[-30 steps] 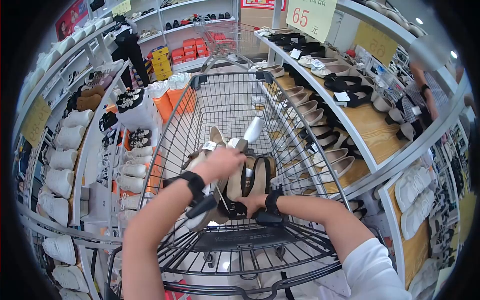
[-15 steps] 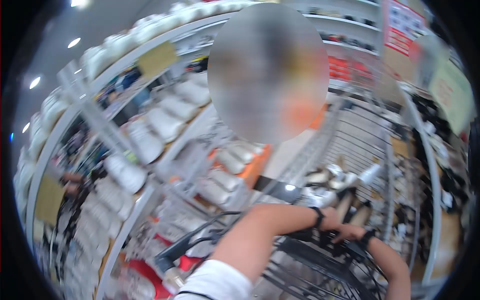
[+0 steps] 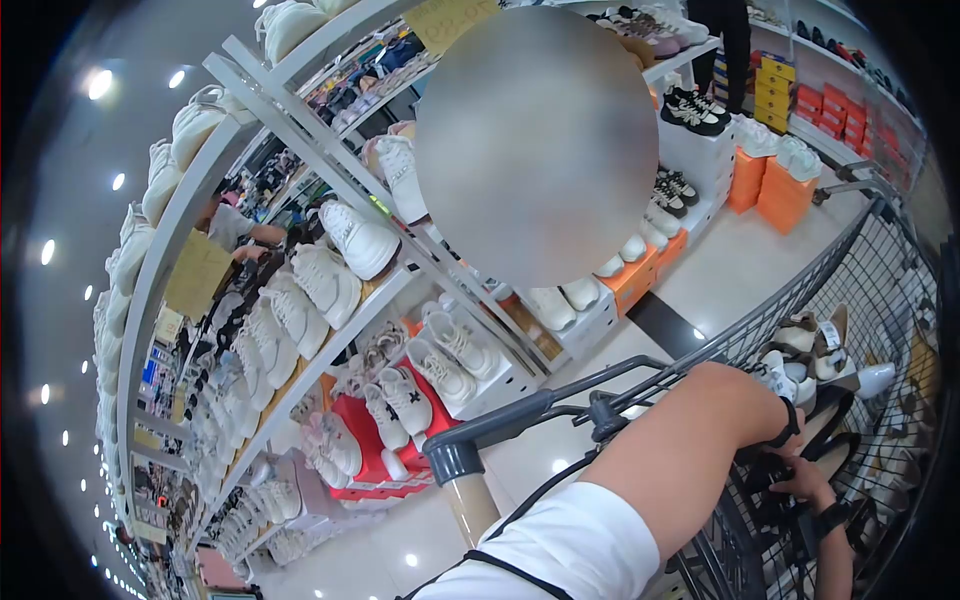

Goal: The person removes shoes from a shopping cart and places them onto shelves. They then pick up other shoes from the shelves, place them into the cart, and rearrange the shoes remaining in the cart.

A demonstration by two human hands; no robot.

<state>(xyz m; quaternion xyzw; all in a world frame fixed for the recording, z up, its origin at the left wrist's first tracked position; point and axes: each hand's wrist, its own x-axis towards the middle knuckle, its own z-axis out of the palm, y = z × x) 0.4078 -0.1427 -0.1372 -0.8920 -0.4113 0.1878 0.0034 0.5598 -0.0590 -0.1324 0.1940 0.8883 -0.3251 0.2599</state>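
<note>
My left arm reaches over the handle (image 3: 540, 405) of a wire shopping cart (image 3: 880, 250), and its black wristband (image 3: 788, 428) sits at the basket's edge. My left hand, past the band, is hidden among the shoes. My right hand (image 3: 800, 482), also with a black wristband, lies lower in the basket with its fingers closed on dark black shoes (image 3: 835, 440). Beige shoes with tags (image 3: 810, 340) and a white heeled shoe (image 3: 875, 378) lie just beyond the hands.
Slanted shelves of white sneakers (image 3: 330, 280) fill the left side. Red boxes (image 3: 355, 420) stand on the floor below them and orange boxes (image 3: 780, 190) further back. One person (image 3: 235, 225) stands behind the shelves and another (image 3: 730, 40) stands at the top.
The view has swung left, from the cart's inside to the sneaker shelves. Both hands have stayed in the basket on the shoes and now sit at the lower right.
</note>
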